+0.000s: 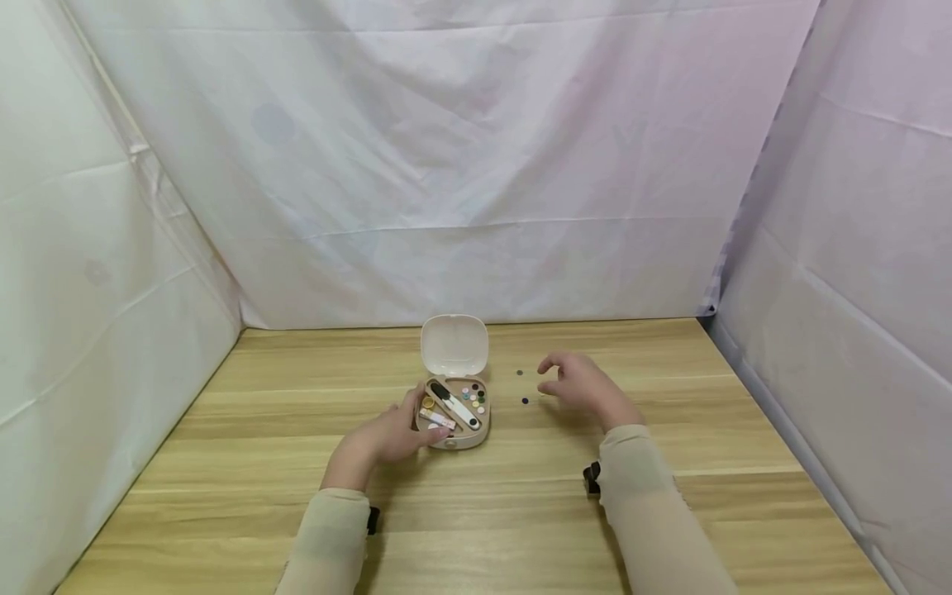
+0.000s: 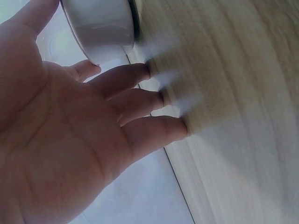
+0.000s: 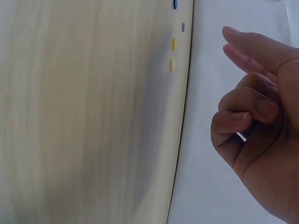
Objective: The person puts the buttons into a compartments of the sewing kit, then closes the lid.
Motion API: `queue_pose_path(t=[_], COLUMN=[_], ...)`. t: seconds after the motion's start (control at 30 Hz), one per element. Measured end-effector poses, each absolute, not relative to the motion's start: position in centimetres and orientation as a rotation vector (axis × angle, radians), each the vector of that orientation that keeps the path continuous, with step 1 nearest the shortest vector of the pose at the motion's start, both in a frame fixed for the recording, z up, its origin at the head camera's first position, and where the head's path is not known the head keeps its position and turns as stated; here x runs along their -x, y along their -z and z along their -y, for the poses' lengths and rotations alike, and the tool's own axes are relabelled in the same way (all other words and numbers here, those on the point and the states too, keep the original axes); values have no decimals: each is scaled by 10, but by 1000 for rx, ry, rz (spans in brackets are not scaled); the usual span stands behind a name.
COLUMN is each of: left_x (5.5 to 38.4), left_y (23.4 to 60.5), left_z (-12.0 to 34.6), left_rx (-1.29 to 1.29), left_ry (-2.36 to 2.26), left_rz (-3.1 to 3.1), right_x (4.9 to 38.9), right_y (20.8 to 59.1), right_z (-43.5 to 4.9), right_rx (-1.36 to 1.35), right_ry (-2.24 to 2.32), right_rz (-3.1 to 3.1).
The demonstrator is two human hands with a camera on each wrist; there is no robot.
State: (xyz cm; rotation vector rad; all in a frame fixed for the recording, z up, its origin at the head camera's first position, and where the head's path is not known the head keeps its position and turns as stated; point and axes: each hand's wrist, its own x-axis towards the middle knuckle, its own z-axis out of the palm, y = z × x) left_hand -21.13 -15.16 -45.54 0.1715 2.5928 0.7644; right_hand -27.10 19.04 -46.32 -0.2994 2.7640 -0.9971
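Case (image 1: 467, 441) located mid-table, lid (image 1: 455, 345) raised at its 12 o'clock. Left hand (image 1: 394, 431) placed at the case's 8 to 9 o'clock, fingers spread and nearly straight; the thumb is laid at the near-left rim. How firmly the case is being held cannot be told. Right hand (image 1: 582, 387) seen between 2 and 3 o'clock of the case, well apart from it; thumb and forefinger are bent toward each other with a gap left between, the other fingers folded in. Nothing is seen pinched.

Progress, as judged: button work partway. A cluster of mixed-colour buttons (image 1: 475, 404) is held in the case's compartment at 1 to 2 o'clock. Outside, a dark blue button (image 1: 525, 401) is noted on the tabletop (image 1: 483, 516) at 3 o'clock and a grey button (image 1: 520, 373) at 2 o'clock. Two yellow buttons (image 3: 174, 44) are also picked up by the right wrist view; at least four are thus left loose.

Other contents appear settled: white-and-black tool (image 1: 455, 405) laid from 10 to 5 o'clock, printed strip (image 1: 437, 419) at 8 o'clock. Lid not yet lowered.
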Motion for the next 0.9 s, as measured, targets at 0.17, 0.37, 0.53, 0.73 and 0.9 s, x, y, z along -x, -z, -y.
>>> queue_pose_path(t=[0.17, 0.37, 0.53, 0.73, 0.9], left_x=[212, 212, 211, 212, 211], left_y=[456, 456, 456, 456, 454], left_z=[151, 150, 151, 151, 151], left_rx=[-167, -158, -151, -158, -158], left_ry=[-766, -775, -767, -761, -765], left_rz=[-2587, -2579, -2584, -2590, -2590], right_x=[274, 276, 279, 281, 282], right_y=[469, 474, 480, 482, 481], right_z=[-198, -205, -208, -206, -204], right_rx=[296, 272, 277, 310, 316], right_ry=[908, 839, 813, 724, 666], right_rz=[-2769, -2769, -2753, -2785, -2804])
